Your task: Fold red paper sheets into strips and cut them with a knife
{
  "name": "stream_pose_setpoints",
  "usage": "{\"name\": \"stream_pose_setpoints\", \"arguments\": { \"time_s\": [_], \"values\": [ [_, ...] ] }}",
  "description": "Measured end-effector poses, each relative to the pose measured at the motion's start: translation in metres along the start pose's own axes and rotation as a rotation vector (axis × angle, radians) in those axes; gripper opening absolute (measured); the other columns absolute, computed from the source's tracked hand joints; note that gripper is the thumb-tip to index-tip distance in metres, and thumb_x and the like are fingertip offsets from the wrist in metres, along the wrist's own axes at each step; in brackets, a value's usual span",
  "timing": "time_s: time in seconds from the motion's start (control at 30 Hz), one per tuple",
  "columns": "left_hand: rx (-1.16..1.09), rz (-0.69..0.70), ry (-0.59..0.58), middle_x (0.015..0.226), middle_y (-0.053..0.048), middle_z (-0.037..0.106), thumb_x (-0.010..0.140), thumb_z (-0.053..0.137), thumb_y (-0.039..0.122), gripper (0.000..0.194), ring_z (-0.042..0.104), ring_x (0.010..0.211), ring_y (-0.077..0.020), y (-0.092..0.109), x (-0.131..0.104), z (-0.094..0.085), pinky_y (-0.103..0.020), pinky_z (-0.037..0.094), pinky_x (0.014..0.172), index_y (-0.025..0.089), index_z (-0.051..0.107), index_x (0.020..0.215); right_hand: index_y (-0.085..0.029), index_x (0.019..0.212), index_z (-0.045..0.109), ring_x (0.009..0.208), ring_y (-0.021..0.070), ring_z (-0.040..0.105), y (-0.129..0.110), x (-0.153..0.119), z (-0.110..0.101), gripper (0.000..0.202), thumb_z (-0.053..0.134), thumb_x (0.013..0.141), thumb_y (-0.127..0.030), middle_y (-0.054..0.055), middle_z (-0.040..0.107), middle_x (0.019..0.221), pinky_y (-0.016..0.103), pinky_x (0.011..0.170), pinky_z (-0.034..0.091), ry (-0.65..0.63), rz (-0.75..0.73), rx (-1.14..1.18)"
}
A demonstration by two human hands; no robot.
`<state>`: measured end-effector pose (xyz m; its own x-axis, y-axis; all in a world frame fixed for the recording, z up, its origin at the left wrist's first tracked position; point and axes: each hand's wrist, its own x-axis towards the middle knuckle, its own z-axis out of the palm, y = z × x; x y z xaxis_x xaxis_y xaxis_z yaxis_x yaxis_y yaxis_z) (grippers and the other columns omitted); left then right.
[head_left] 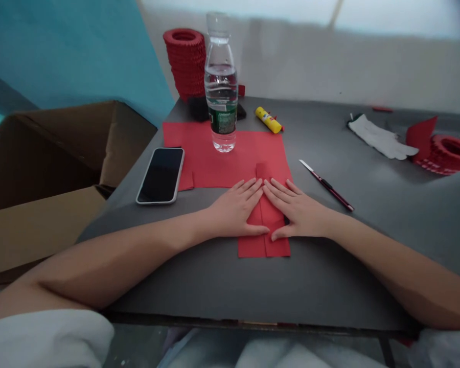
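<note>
Folded red paper lies on the grey table in front of me, with a seam running down its middle. My left hand rests flat on its left half, fingers stretched toward the seam. On the right half my right hand lies flat too, fingers extended and spread. The fingertips of both hands almost meet at the seam. Behind them is a larger red paper sheet, partly under the folded piece. To the right of my right hand lies a slim craft knife with its blade out.
A water bottle stands on the sheet. A phone lies at left, above an open cardboard box. Behind are a yellow glue stick and a red paper stack. A white glove and red paper ring lie right.
</note>
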<state>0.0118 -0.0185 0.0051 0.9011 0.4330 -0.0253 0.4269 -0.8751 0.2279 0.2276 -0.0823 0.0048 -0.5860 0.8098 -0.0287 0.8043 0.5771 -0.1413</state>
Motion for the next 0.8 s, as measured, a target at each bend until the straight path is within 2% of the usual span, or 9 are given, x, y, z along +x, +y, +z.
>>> {"name": "stream_pose_setpoints", "arguments": {
  "time_s": [0.1,0.27,0.8],
  "values": [
    [0.001,0.014,-0.001,0.153,-0.017,0.010,0.072,0.035,0.082,0.109,0.010,0.142,-0.0286,-0.0007,-0.0002,0.0006,-0.039,0.006,0.115,0.004,0.017,0.146,-0.010,0.148,0.002,0.140,0.0322,0.011,-0.0006,0.0004,-0.0015,0.112,0.037,0.070,-0.083,0.018,0.015,0.151,0.055,0.111,0.010,-0.017,0.016,-0.013],
    [0.014,0.011,-0.012,0.153,-0.016,0.010,0.074,0.032,0.082,0.107,0.008,0.142,-0.0275,-0.0014,0.0001,0.0002,-0.038,0.004,0.115,0.004,0.017,0.146,-0.007,0.148,0.008,0.140,0.0327,0.011,-0.0043,0.0016,-0.0072,0.112,0.033,0.070,-0.084,0.018,0.016,0.150,0.055,0.111,0.012,-0.053,0.036,-0.009],
    [0.022,0.008,-0.019,0.153,-0.015,0.009,0.074,0.031,0.082,0.107,0.008,0.142,-0.0271,-0.0005,-0.0008,0.0000,-0.037,0.003,0.115,0.004,0.016,0.146,-0.007,0.148,0.003,0.139,0.0338,0.009,-0.0033,0.0022,-0.0092,0.112,0.036,0.071,-0.082,0.019,0.012,0.151,0.057,0.110,0.012,-0.093,0.028,0.018]
  ]
}}
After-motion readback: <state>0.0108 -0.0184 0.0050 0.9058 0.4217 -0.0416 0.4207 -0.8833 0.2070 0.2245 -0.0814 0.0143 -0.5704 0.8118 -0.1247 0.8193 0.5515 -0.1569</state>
